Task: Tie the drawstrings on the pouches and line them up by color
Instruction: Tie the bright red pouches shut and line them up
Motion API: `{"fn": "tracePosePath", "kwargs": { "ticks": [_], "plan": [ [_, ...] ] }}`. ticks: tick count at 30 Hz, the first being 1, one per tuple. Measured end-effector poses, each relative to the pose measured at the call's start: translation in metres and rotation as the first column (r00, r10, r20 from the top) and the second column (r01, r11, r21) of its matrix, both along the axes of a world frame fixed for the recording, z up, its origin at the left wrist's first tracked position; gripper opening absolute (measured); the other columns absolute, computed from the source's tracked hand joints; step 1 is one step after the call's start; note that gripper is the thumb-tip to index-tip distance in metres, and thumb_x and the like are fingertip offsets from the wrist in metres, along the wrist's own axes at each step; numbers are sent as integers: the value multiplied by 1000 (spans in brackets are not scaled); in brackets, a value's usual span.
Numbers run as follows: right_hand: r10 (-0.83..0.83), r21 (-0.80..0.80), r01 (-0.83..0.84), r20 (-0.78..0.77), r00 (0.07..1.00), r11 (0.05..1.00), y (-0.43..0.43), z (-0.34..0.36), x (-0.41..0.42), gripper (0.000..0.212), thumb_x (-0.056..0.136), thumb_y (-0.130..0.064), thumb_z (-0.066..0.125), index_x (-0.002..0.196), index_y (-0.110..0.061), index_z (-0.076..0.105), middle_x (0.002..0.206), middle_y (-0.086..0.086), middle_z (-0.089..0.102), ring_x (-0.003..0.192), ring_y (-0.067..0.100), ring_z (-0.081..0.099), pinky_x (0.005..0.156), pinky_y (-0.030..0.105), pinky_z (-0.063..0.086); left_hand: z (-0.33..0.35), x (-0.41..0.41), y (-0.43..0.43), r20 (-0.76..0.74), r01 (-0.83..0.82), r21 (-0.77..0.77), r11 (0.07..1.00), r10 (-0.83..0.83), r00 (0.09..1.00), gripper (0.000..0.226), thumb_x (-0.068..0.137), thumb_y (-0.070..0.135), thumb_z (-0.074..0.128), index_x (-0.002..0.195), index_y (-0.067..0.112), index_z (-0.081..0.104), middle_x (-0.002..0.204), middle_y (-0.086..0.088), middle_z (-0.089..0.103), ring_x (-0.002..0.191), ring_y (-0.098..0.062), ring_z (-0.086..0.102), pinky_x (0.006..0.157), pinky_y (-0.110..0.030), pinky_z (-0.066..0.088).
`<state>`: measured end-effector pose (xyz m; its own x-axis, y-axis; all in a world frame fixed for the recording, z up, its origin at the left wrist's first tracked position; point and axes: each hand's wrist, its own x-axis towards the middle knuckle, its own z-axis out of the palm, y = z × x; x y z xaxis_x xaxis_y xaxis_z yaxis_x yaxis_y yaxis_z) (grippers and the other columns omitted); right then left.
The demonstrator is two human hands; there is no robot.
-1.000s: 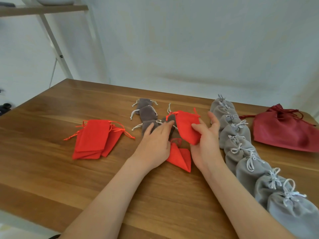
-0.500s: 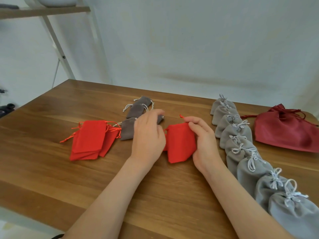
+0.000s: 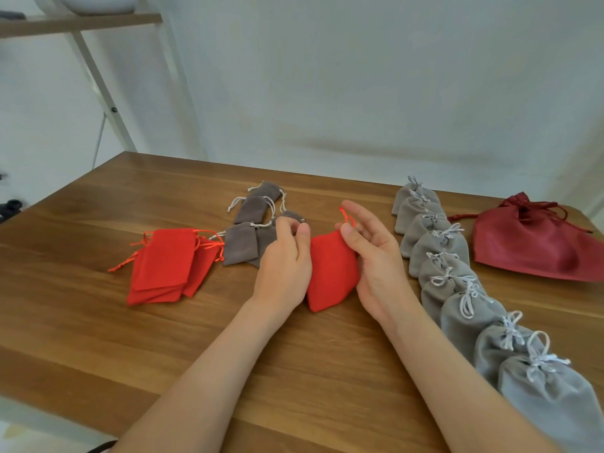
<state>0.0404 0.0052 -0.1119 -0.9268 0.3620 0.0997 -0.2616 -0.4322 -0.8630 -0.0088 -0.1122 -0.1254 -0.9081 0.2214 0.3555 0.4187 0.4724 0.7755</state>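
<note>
Red pouch (image 3: pixel 330 269) is lying on the worktop (image 3: pixel 98 322) between the hands — right hand (image 3: pixel 376 256) is pinching its drawstring (image 3: pixel 345 219); left hand (image 3: pixel 284 259), curled, is hiding its grip. Pulling evenly outward should cinch it.

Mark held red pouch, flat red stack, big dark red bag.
Held bright red fabric pouch (image 3: pixel 330 273): head view, mid-body.
Stack of flat red fabric pouches (image 3: pixel 165 259): head view, top pouch's face.
Large dark red drawstring bag (image 3: pixel 523 250): head view, mid-body.
</note>
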Motion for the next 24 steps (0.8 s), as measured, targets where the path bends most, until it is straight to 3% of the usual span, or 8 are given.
{"fn": "tracePosePath", "kwargs": {
  "ticks": [6,10,14,17,20,22,24],
  "plan": [
    [23,-1,-23,71,997,1000,1,-2,-1,11,92,-12,55,95,-15,65,80,-3,68,73,5,59,73,24,46,1,-1,0,-61,-62,19,998,63,996,22,102,28,31,106,14,47,66,7,53,68,-22,56,63,-37,37],
    [24,-82,-18,62,998,996,2,-1,-3,14,96,-15,47,87,-16,58,83,-1,70,66,7,57,67,25,43,-2,-7,-2,-109,-144,1,990,143,984,25,103,22,31,115,10,49,66,1,55,70,-30,59,58,-33,30],
    [23,-256,-27,-16,1000,966,7,-2,-6,16,96,-11,43,84,-13,53,61,-1,58,68,15,61,78,32,47,-1,-12,-7,-245,-249,31,968,249,937,35,101,22,33,126,4,50,68,-18,65,64,-37,64,53,-32,38],
    [-29,-411,1,-61,998,912,11,5,-7,17,95,-7,41,81,-11,50,51,0,46,54,15,53,64,31,55,3,-18,-13,-396,-266,-7,964,241,886,46,94,25,27,119,0,57,51,-13,60,41,-30,58,40,-25,29],
    [-95,-506,55,-53,994,861,19,10,-6,25,99,-4,35,79,-12,47,49,-2,39,44,11,39,46,22,43,2,-19,-15,-471,-273,-146,951,176,865,36,93,15,34,114,1,61,44,-8,55,34,-28,53,41,-20,25],
    [-118,-473,82,-47,992,877,20,9,-5,25,100,-5,34,80,-13,46,50,-2,38,43,9,34,41,20,32,0,-19,-15,-495,-268,-205,941,137,858,29,92,12,43,112,2,62,45,-8,55,37,-29,54,42,-21,25],
    [-127,-307,106,-50,991,946,18,6,-4,19,99,-4,36,85,-13,47,53,-1,43,45,8,32,41,19,26,0,-15,-17,-409,-173,-206,963,76,909,32,95,22,39,111,6,62,53,-11,59,49,-33,59,46,-27,31]
  ]
}}
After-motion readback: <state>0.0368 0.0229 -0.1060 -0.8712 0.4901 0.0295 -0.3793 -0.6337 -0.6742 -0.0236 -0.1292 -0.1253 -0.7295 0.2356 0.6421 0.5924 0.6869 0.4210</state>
